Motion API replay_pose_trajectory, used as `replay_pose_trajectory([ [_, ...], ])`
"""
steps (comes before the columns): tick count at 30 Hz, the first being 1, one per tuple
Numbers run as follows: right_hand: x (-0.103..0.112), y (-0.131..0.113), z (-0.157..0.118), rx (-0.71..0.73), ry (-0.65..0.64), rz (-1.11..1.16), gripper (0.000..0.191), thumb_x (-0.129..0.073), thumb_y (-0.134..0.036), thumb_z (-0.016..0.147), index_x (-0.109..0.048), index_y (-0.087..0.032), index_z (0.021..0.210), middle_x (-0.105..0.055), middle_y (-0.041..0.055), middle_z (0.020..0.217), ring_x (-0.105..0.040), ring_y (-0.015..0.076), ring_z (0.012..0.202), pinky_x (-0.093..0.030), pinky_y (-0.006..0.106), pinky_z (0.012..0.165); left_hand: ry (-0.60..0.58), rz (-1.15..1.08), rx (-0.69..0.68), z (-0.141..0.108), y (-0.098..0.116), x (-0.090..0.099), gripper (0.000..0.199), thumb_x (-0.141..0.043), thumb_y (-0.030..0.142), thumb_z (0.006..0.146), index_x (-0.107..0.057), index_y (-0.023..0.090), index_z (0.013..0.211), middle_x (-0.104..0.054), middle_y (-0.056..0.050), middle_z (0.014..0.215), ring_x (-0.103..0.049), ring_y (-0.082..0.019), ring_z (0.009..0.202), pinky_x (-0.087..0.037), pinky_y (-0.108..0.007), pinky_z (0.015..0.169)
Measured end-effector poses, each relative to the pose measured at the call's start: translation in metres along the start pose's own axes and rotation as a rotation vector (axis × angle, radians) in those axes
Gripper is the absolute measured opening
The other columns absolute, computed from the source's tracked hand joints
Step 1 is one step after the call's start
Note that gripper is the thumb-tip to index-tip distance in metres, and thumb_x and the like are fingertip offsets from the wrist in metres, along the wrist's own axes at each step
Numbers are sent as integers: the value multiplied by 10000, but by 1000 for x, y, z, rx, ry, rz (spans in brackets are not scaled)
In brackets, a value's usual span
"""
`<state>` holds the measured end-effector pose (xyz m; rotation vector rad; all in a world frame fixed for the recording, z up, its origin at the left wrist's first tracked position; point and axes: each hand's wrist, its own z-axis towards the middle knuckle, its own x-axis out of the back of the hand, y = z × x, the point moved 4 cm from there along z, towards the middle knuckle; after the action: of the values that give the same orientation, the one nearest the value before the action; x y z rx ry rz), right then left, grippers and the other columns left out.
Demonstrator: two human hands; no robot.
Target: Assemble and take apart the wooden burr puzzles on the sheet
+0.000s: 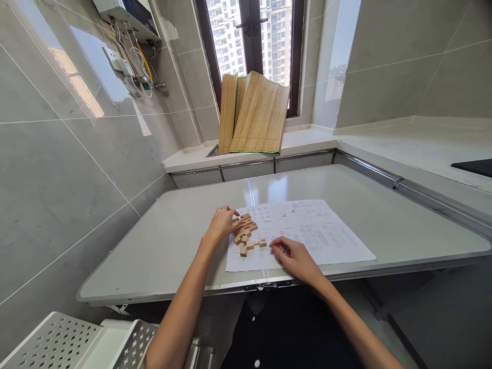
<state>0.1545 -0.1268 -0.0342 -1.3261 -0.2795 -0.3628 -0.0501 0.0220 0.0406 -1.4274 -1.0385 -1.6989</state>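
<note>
While L hand [223,224] covers wood blocks [249,227], grip unclear, R hand [291,254] is half-curled, hold unclear, smaller pcs [243,249] to its left; L drag might scatter 'em.

The left hand [223,222] has its fingertips at a bunch of notched wooden pieces [248,225]; whether it grips one is too small to tell. The right hand [291,254], fingers curled, lies just beside a small wooden block [262,242], apart from it. Between the hands, under the pieces, a printed sheet [307,215] spreads past the right hand over a pale table [184,215]. Well beyond both hands, a folded slatted mat [261,120] stands before a window [251,31]. A perforated white basket [57,341] sits lower, left of the left hand.
</note>
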Motion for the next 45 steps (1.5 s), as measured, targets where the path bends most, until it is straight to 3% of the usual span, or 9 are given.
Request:
replay_pose_trajectory([
  [9,0,-1,0,10,5,30,231,-533,-373,941,-704,-218,950,-704,7,734,-569,178,644,-423,289,636,-234,151,-51,47,2,-9,540,-801,591,662,-806,213,1048,-708,-150,1129,-556,-342,1149,-465,-335,873],
  [15,1,-5,1,6,-6,50,239,-528,-380,942,-700,-214,955,-705,15,755,-557,178,653,-416,283,629,-340,203,-44,56,10,-13,407,-783,520,629,-826,217,897,-784,-93,940,-671,-256,902,-474,-271,699],
  [27,1,-8,3,-8,-6,96,230,-525,-359,926,-697,-207,941,-681,-1,694,-583,170,610,-429,282,615,-323,224,-104,63,17,-11,400,-753,506,574,-814,199,824,-747,-83,745,-636,-226,709,-396,-281,569],
  [38,1,-3,3,7,26,57,205,-529,-325,926,-698,-209,923,-672,-3,689,-576,165,607,-446,291,620,-264,145,-112,67,25,-7,342,-770,491,541,-794,213,739,-725,-55,699,-626,-211,694,-388,-272,593],
  [42,6,6,5,1,173,127,179,-569,-338,901,-678,-218,975,-709,65,1005,-652,206,827,-495,302,640,-178,78,-117,68,36,4,460,-769,547,561,-800,194,855,-742,-65,778,-640,-225,743,-392,-277,596],
  [45,12,12,11,-84,299,393,343,-681,-404,855,-613,-249,1153,-618,95,1300,-643,257,1091,-572,319,692,-127,2,-141,63,53,12,537,-727,596,623,-795,197,977,-752,-58,837,-649,-216,760,-409,-274,611],
])
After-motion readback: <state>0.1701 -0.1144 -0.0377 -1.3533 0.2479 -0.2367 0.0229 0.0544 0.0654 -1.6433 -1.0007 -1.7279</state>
